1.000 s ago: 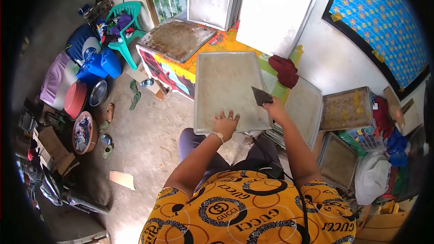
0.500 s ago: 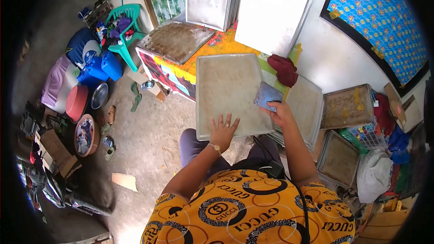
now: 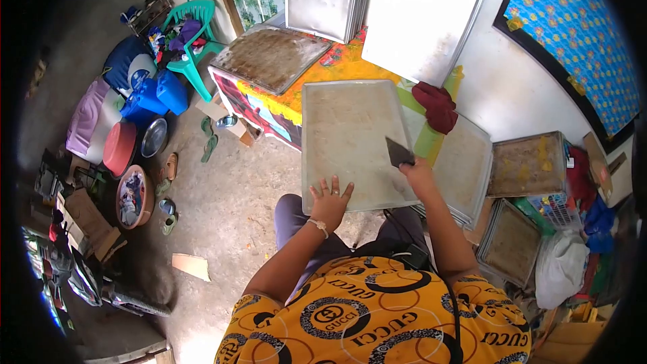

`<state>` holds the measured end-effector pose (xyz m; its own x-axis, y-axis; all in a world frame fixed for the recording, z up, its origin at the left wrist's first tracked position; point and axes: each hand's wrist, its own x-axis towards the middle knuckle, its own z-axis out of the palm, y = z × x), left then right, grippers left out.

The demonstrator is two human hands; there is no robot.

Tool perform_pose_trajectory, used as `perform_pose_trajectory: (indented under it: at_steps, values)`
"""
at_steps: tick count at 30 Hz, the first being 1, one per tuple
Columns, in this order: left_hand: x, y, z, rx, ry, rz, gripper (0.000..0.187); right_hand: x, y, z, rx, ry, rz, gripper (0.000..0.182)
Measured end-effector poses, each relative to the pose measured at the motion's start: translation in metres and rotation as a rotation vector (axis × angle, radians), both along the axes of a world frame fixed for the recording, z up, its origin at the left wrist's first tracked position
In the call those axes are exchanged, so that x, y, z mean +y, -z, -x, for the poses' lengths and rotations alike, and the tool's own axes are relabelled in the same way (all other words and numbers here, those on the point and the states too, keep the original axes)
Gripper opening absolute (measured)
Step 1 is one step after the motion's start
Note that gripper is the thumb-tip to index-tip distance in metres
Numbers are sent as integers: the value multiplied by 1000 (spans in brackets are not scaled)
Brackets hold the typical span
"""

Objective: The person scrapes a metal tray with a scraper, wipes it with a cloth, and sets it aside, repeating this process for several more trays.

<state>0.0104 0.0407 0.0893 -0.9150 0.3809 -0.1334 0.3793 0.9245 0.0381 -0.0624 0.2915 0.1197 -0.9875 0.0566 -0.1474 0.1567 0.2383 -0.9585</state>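
Note:
A large pale metal tray [image 3: 354, 135] lies across the front edge of the cloth-covered table and over my knees. My left hand [image 3: 330, 204] rests on its near left part, fingers spread and flat. My right hand [image 3: 416, 175] grips a thin dark flat scraper [image 3: 399, 152] by its near end, over the tray's right side. The scraper is tilted, its edge toward the tray; whether it touches cannot be told. A dark red cloth [image 3: 435, 106] lies just beyond the tray's right side.
A brown-stained tray [image 3: 271, 57] lies on the table at the left. White trays [image 3: 423, 20] lean against the wall. More trays [image 3: 526, 165] stand at the right. A green chair [image 3: 197, 50], basins [image 3: 135, 197] and slippers [image 3: 210, 148] are on the left floor.
My right hand has turned the flat piece, which showed a broad bluish face before and now appears narrow and dark. The whole view has shifted slightly; my left hand stays on the tray.

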Motion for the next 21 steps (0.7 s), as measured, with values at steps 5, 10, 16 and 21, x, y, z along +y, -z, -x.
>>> perform_pose_trajectory:
  at_steps: [5, 10, 16, 21]
  values:
    - [12, -1, -10, 5, -4, -6, 53, -24, -9, -12, 468, -447, -728, 49]
    - [20, 8, -15, -12, -41, -58, 56, -38, 6, -18, 507, -564, -1076, 49]
    - [12, 10, -13, -22, -30, -66, 60, -44, 17, -17, 486, -535, -1079, 49]
    - [10, 10, -14, 4, -13, -77, 63, -47, 20, -17, 446, -543, -1094, 49]
